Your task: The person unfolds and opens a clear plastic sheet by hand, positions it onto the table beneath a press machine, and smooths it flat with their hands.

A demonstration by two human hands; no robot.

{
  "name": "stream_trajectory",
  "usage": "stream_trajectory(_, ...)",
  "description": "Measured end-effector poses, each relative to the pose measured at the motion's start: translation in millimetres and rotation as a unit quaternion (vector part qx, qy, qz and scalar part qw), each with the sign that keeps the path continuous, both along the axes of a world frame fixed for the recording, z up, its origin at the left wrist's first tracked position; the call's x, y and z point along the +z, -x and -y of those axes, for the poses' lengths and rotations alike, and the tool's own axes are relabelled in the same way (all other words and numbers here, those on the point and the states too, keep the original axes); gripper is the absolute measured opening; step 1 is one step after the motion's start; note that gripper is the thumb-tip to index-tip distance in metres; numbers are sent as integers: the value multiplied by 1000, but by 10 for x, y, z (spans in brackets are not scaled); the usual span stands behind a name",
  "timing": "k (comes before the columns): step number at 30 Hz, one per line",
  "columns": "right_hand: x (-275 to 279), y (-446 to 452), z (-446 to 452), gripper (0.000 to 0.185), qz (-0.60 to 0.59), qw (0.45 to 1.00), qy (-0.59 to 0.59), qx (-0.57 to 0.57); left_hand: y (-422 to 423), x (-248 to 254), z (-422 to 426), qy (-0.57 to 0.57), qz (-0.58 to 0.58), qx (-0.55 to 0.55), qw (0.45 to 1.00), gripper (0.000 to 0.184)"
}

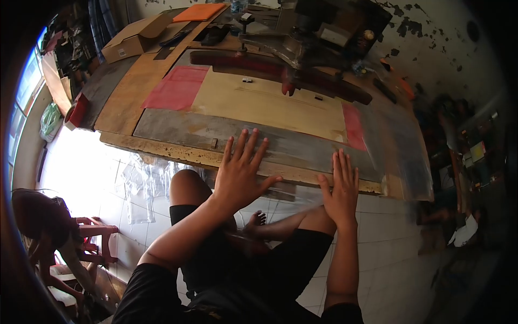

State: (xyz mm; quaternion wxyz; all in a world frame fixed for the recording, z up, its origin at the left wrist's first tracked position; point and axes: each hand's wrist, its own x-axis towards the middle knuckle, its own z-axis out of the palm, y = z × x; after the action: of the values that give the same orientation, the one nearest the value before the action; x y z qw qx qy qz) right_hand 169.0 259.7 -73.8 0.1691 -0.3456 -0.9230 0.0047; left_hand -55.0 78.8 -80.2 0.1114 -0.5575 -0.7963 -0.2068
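Note:
My left hand (241,175) is palm down at the front edge of the worktable (156,151), its fingers spread over the grey surface and holding nothing. To its right, my right hand (341,189) also lies flat at the edge, thumb apart from the fingers, with nothing in it. Beyond both hands a cream panel (270,102) lies flat, with a red patch (177,88) at its left end and another red patch (354,126) at its right. A dark red bar (243,66) of a machine spans the panel's far side.
A cardboard box (132,40) and an orange sheet (199,12) are at the back left. A roll of red tape (77,110) sits at the table's left edge. Another person (65,248) is low at the left. Clear plastic (137,189) hangs below the table.

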Motion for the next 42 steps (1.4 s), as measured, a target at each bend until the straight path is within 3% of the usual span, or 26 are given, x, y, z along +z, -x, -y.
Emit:
stream_trajectory(6,-21,-114,-36,73,-26,999,4,29,21,46,18,13,-3,-11,1000,98)
stream_trajectory(15,138,-287,-113,66,41,999,8,9,18,6,8,3,2,-22,1000,99)
stream_trajectory(18,350,-214,-66,64,-9,999,-14,-48,13,-22,1,-6,0,-23,1000,99)
stream_trajectory(20,544,-109,49,64,-233,967,-105,-11,11,-7,3,-8,1,-24,1000,99)
stream_trajectory(24,154,-25,73,62,-218,967,-128,43,8,14,11,-8,9,-26,1000,98)
stream_trajectory(26,-140,18,16,63,-59,996,-60,11,18,11,12,-13,11,-24,1000,96)
stream_trajectory(30,-157,-2,-43,57,-72,997,-23,8,2,20,26,-31,18,-29,999,91)
stream_trajectory(38,-292,58,-46,49,-126,990,-58,2,-58,-5,-55,-50,0,13,999,83)
stream_trajectory(42,-267,68,-23,47,-127,990,-67,-4,-50,134,-158,14,18,37,999,86)
